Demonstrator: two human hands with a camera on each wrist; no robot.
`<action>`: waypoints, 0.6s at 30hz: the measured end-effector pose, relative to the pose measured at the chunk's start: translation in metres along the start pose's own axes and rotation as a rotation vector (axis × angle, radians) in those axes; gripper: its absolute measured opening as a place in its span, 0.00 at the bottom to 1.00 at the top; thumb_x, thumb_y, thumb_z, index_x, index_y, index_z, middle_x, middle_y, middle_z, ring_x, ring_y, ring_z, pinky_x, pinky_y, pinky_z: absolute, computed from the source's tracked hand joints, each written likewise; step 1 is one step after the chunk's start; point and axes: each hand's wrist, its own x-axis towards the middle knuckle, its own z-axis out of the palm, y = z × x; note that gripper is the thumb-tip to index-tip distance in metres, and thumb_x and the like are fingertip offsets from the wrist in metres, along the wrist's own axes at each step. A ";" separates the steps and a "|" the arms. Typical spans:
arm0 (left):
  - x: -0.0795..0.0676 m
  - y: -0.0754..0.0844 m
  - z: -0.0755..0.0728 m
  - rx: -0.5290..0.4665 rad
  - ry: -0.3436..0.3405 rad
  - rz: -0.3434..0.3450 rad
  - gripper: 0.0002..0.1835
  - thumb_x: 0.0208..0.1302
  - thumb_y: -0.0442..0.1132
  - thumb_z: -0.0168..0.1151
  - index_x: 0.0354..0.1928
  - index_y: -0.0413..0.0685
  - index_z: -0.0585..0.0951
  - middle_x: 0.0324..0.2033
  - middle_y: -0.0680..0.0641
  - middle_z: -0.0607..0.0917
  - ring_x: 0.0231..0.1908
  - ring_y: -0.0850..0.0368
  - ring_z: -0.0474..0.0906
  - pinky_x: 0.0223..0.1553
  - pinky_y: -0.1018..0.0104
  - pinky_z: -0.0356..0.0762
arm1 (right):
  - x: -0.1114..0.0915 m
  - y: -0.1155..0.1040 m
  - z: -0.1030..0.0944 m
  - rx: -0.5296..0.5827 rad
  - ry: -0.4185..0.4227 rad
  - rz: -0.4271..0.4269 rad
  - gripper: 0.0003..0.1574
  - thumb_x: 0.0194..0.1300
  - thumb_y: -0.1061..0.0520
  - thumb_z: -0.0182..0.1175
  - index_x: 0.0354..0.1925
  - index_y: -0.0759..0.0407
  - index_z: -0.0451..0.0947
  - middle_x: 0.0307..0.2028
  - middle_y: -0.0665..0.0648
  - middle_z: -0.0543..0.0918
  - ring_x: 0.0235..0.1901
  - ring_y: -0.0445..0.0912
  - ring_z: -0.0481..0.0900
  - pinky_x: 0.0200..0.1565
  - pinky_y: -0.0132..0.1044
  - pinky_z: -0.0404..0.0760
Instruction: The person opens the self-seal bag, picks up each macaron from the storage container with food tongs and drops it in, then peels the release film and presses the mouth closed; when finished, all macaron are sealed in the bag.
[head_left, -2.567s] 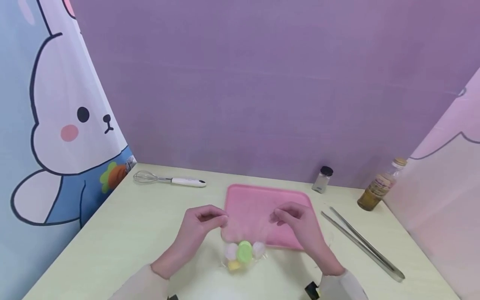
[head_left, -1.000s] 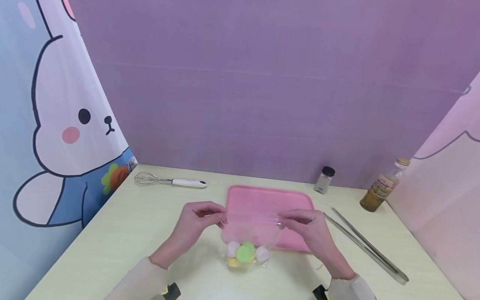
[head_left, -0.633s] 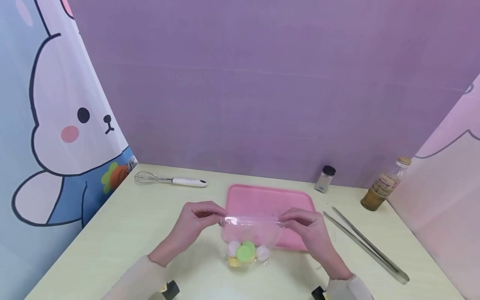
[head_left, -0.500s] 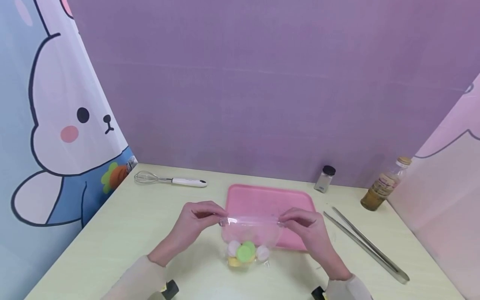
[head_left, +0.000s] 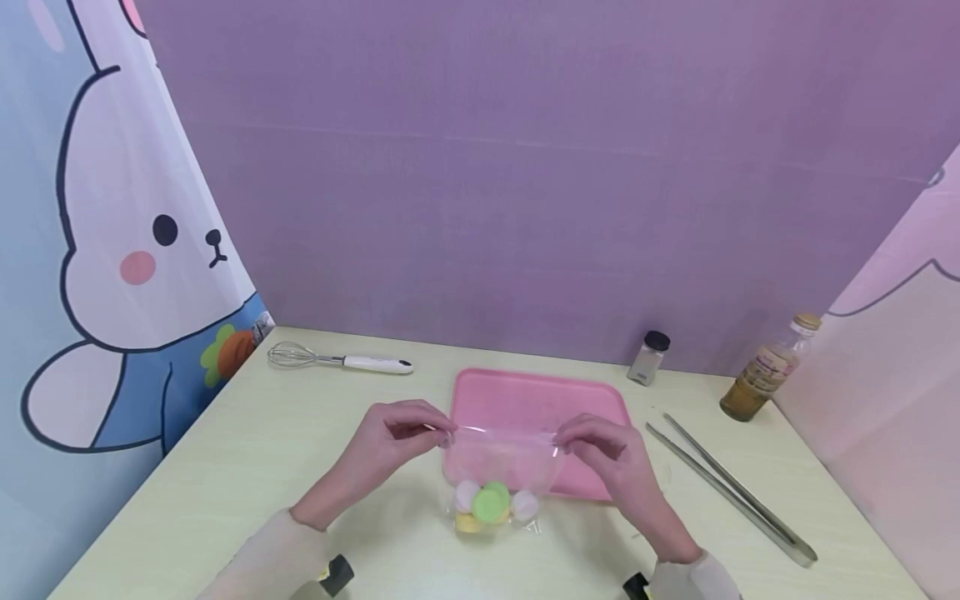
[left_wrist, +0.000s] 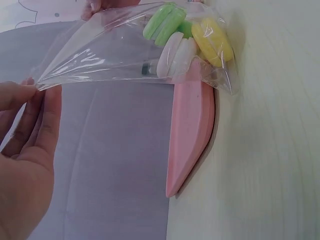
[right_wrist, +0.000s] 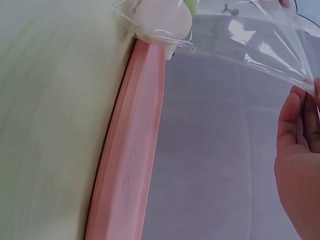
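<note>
My left hand [head_left: 393, 437] pinches one upper corner of a clear plastic bag [head_left: 504, 457] between thumb and fingers. The opposite corner is pinched by my right hand [head_left: 611, 450], so the top edge stretches between them. At the bottom of the bag lie several macarons: a green macaron [left_wrist: 164, 24], a yellow macaron [left_wrist: 212, 42] and a pale pinkish macaron [head_left: 524, 506] among them. In the left wrist view the bag's lower end hangs close to the tabletop. A pink tray [head_left: 540, 396] lies just behind the bag, which overlaps its front edge in the head view.
A whisk [head_left: 341, 361] with a white handle lies at the back left. To the right are a small black-capped jar [head_left: 648, 360], metal tongs [head_left: 731, 492] and a corked bottle of brown liquid [head_left: 765, 375]. A purple backdrop [head_left: 525, 208] rises behind the table.
Since the earliest frame my right hand has shifted right and the bag's top edge has been drawn out wide. Over the last half second the hands barely move; the shiny band along the top looks thinner.
</note>
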 end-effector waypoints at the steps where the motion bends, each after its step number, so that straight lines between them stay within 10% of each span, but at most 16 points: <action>1: 0.000 0.000 0.000 0.010 -0.002 0.007 0.09 0.65 0.26 0.65 0.45 0.39 0.88 0.40 0.43 0.88 0.39 0.50 0.86 0.45 0.60 0.84 | 0.000 0.000 0.000 -0.009 0.002 -0.004 0.16 0.66 0.79 0.52 0.41 0.69 0.83 0.41 0.63 0.86 0.46 0.46 0.83 0.50 0.36 0.82; 18: -0.002 0.013 0.014 0.117 0.149 -0.081 0.05 0.60 0.37 0.75 0.38 0.50 0.90 0.36 0.52 0.89 0.38 0.52 0.86 0.44 0.62 0.84 | 0.001 -0.006 0.013 -0.064 0.183 0.197 0.05 0.60 0.68 0.70 0.37 0.68 0.86 0.37 0.62 0.87 0.40 0.48 0.85 0.47 0.38 0.84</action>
